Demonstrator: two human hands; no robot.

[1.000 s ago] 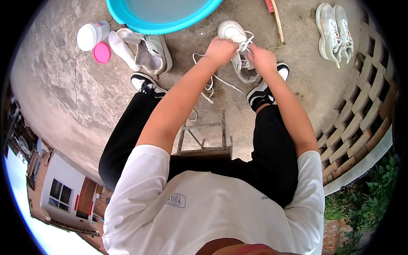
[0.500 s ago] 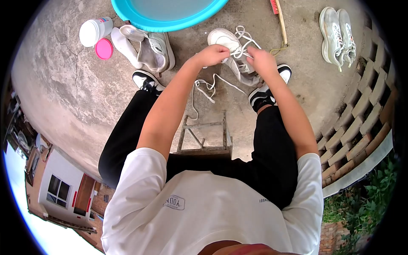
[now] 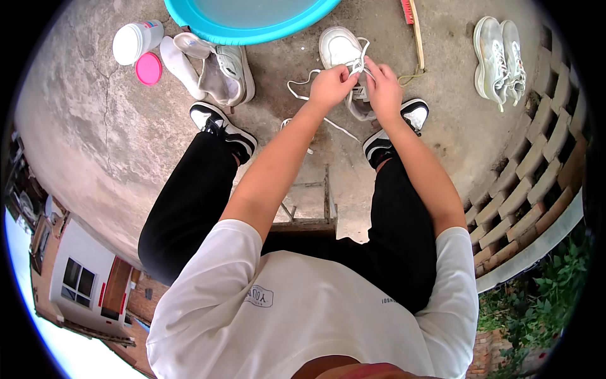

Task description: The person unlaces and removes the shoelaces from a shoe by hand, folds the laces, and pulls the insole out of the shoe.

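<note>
A white sneaker (image 3: 339, 45) stands on the concrete between my feet, its toe pointing away from me. White shoelace (image 3: 357, 63) runs through its front, with a loose length trailing on the ground to the left. My left hand (image 3: 332, 87) is closed in a pinch on the lace over the shoe's left side. On the other side, my right hand (image 3: 383, 90) also pinches the lace, fingers near the eyelets. My hands cover part of the tongue and sides. Another loose lace (image 3: 341, 128) lies on the ground behind the shoe, partly hidden by my left forearm.
A blue basin (image 3: 252, 33) holds cloudy water. Left are another sneaker (image 3: 232, 76), an insole (image 3: 178, 66), a white tub (image 3: 136, 43) and a pink lid (image 3: 148, 68). A brush (image 3: 416, 38) and a pair of sneakers (image 3: 491, 60) lie right, near a brick lattice (image 3: 533, 170).
The sneaker has turned so that its toe points straighter away from me. Both hands have come closer together over the laces, and a loose lace now loops out left of my left hand.
</note>
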